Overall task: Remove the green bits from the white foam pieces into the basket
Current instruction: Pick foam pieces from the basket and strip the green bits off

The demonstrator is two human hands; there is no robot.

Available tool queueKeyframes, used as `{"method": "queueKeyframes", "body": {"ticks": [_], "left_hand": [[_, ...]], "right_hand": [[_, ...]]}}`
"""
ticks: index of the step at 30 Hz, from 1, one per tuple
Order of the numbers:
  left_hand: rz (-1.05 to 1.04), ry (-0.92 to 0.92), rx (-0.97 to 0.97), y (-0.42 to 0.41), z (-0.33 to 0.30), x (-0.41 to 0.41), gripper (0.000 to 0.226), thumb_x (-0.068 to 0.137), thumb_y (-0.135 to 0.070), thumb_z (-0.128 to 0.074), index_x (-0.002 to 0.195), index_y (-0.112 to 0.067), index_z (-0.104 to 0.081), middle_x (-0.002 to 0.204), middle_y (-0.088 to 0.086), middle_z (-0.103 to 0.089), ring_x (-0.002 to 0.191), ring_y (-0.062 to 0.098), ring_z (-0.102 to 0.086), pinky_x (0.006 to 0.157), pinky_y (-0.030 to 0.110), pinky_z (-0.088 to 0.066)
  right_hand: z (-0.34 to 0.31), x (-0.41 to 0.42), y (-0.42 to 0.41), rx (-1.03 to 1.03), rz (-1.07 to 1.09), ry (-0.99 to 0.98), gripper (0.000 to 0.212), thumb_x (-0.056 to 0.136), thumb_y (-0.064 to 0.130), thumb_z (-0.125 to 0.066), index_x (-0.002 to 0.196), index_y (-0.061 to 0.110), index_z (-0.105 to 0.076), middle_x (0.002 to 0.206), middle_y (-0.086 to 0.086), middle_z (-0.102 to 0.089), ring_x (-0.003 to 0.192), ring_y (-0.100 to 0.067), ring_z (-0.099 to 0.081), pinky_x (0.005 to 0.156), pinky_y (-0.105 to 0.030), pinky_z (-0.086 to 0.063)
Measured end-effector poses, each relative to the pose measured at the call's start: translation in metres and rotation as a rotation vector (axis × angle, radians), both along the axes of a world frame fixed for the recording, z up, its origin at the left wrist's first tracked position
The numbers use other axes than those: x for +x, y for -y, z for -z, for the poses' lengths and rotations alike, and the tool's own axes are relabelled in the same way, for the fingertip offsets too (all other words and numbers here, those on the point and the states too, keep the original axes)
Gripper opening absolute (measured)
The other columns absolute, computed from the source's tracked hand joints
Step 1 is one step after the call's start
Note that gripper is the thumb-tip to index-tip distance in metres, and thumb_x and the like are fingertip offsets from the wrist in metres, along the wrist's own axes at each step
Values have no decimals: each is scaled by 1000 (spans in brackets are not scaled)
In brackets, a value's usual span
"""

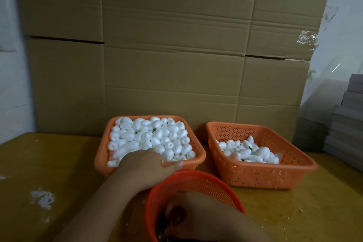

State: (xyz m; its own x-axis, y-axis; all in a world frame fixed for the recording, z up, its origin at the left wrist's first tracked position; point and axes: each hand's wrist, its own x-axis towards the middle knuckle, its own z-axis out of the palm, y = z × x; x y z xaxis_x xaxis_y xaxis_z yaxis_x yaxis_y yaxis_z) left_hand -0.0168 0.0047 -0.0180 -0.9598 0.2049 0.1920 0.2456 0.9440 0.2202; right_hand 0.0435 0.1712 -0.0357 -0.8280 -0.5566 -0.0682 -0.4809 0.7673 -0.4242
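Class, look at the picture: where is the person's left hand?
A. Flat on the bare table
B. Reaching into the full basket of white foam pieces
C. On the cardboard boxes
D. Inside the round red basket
B: the left hand lies over the near edge of the full orange basket, on the white foam pieces.

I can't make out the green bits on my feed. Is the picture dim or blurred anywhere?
Head view: dim overall; the foam pieces are the brightest thing, nearly blown out. The right hand inside the round red basket sits in deep shadow and looks soft, so its contents are unclear. The left hand is mildly blurred. Wide-angle bending shows at the edges.
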Motion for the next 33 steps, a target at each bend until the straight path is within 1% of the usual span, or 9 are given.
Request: {"method": "queueKeyframes", "body": {"ticks": [2,8,17,19,23,26,28,31,33], "left_hand": [[-9,-53,-5,-1,0,-1,65,77,-88,-29,64,-28,-48,95,-5,-62,72,6,-53,59,26,-37],[-1,-126,-15,2,4,-3,65,76,-87,-26,74,-28,-54,74,-10,-59,69,4,-54,57,24,-35],[-40,-92,-86,0,3,-3,67,69,-89,-16,63,-29,-45,87,-10,-41,106,13,-42,72,31,-32],[-41,-86,-77,-1,2,-2,66,73,-88,-19,62,-28,-43,82,-6,-46,102,13,-49,69,30,-32],[-44,-65,-3,-2,0,2,62,77,-87,-28,66,-28,-44,66,-8,-52,64,2,-50,57,25,-31],[-34,-126,14,-1,-1,2,63,75,-86,-28,70,-27,-50,72,-11,-54,67,2,-50,59,25,-36],[-24,-121,128,0,-2,-1,55,76,-79,-33,75,-28,-54,80,-13,-57,74,2,-53,62,26,-40],[16,-63,439,3,-9,-4,9,86,-45,-50,84,-36,-52,100,-16,-54,93,2,-52,73,27,-40],[77,-47,647,3,-15,-4,21,90,-17,-52,89,-38,-51,112,-12,-51,100,2,-48,78,24,-38]], "right_hand": [[0,-2,-1,-37,-6,-6,29,85,37,-68,113,26,-66,125,11,-60,116,-6,-54,102,-27,-42],[4,-3,-2,-84,10,19,28,79,45,-70,103,30,-67,113,19,-64,106,3,-57,97,-25,-47],[6,-3,-2,-106,-3,-16,28,79,46,-71,101,30,-67,113,19,-64,105,4,-56,94,-19,-45],[6,-4,-2,-114,-10,-22,27,79,46,-71,100,31,-67,113,20,-63,105,6,-56,91,-15,-42],[7,-3,-1,-116,-11,-23,27,79,47,-70,100,30,-67,113,20,-63,106,6,-55,90,-14,-41],[5,-3,-2,-119,-14,-5,25,80,45,-71,99,28,-67,111,19,-64,104,4,-57,93,-19,-45],[3,-3,-1,-120,-17,-2,25,80,44,-71,99,28,-68,110,18,-65,102,4,-58,92,-20,-47],[2,-2,-2,-125,-16,11,24,80,44,-71,98,28,-68,108,18,-65,100,5,-58,91,-19,-47],[1,-1,-2,-122,-11,9,24,81,44,-71,98,28,-68,108,19,-65,100,5,-58,90,-18,-46]]}}
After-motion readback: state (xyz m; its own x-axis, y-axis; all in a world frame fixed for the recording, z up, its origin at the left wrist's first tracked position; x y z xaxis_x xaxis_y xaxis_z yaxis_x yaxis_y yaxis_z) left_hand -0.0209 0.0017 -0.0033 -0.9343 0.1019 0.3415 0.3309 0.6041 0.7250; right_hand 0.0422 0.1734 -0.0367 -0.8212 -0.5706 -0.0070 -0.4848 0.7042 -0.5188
